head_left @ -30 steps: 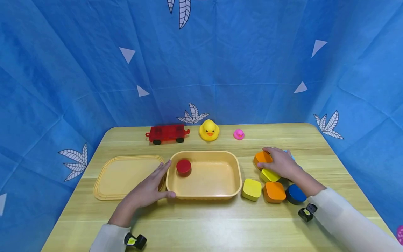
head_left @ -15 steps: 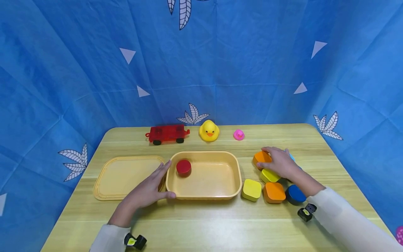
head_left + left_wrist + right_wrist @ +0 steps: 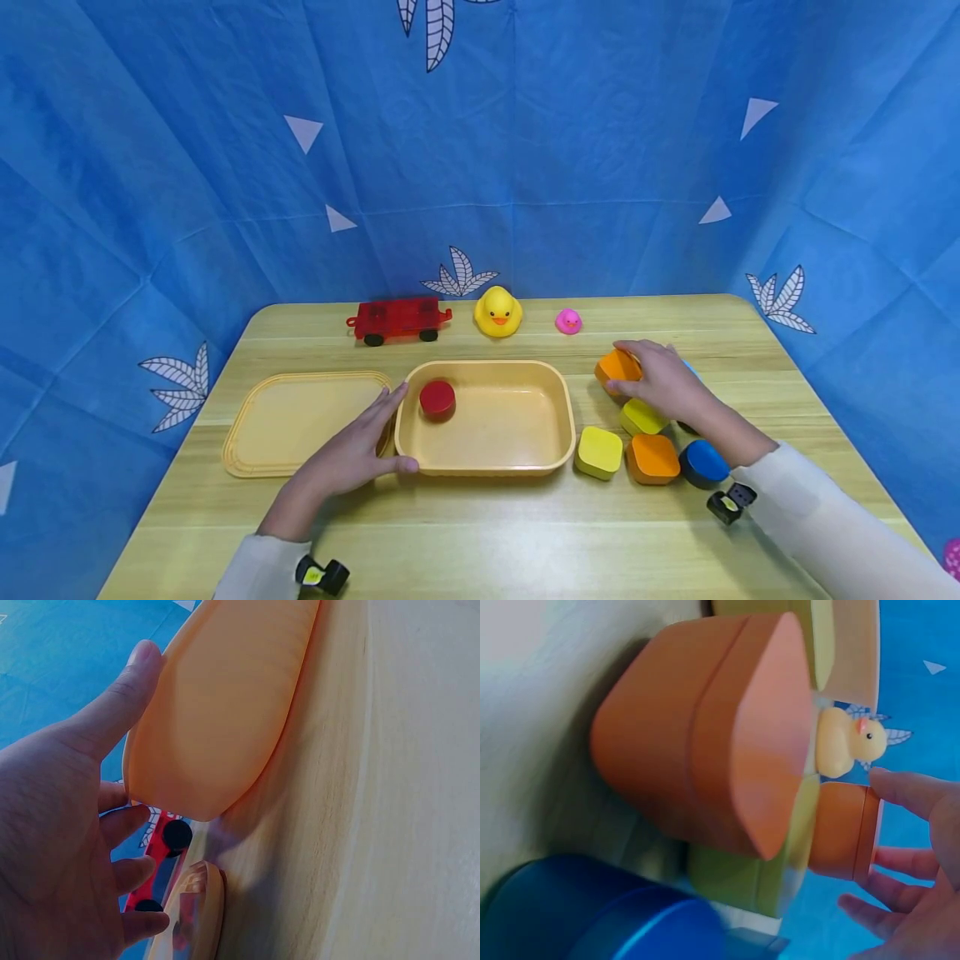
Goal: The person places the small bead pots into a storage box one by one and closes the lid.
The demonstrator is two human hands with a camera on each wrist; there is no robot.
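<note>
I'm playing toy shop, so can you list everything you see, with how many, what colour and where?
Table: 1, light wood, under the toys
Cloth: 1, patterned blue, around table
Wagon: 1, red, back left
Big duck: 1, yellow, back middle
Small duck: 1, pink, right of big duck
Box: 1, tan, middle
Flat piece: 1, tan, left of box
Round block: 1, red, inside box
Yellow blocks: 2, yellow, right of box
Orange blocks: 2, orange, one gripped, one on table
Dark block: 1, blue, front right
Light-blue thing: 1, light blue, mostly hidden
Pink shape: 1, pink, right edge, cut off
Wrist cameras: 2, black, at wrists
Sleeves: 2, off-white, on arms
Left hand: 1, bare, against box
Right hand: 1, bare, gripping an orange block
</note>
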